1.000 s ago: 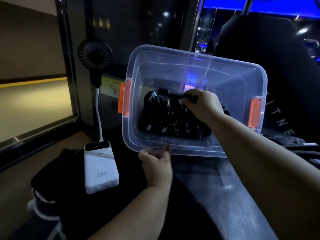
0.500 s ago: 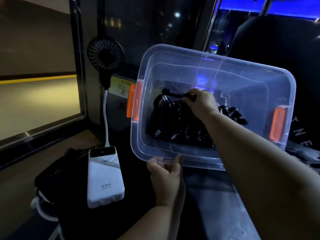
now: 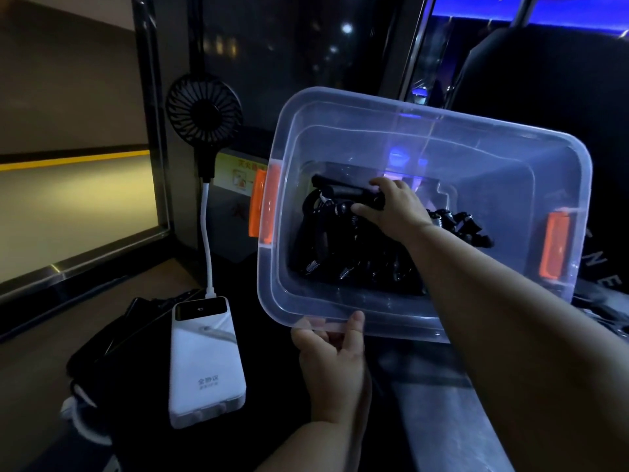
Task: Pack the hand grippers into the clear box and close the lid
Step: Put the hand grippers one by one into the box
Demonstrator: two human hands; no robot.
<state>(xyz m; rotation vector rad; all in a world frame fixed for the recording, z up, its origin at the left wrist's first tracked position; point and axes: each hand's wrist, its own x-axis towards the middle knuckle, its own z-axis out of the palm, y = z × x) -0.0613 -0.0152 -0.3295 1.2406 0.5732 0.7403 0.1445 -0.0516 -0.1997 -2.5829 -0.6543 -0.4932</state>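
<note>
Several black hand grippers (image 3: pixel 357 257) lie heaped in the bottom of the clear box (image 3: pixel 442 129), which the head camera shows me tipped toward the wearer, an orange latch (image 3: pixel 267 202) at each end. Right hand (image 3: pixel 396 209) is down inside, fingers wrapped round the handle of the top gripper (image 3: pixel 343 191); left hand (image 3: pixel 332 356) pinches the near rim, thumb on top. Packing looks nearly done by my reckoning: that piece wants letting go, then the lid, nowhere in view, has to go on.
</note>
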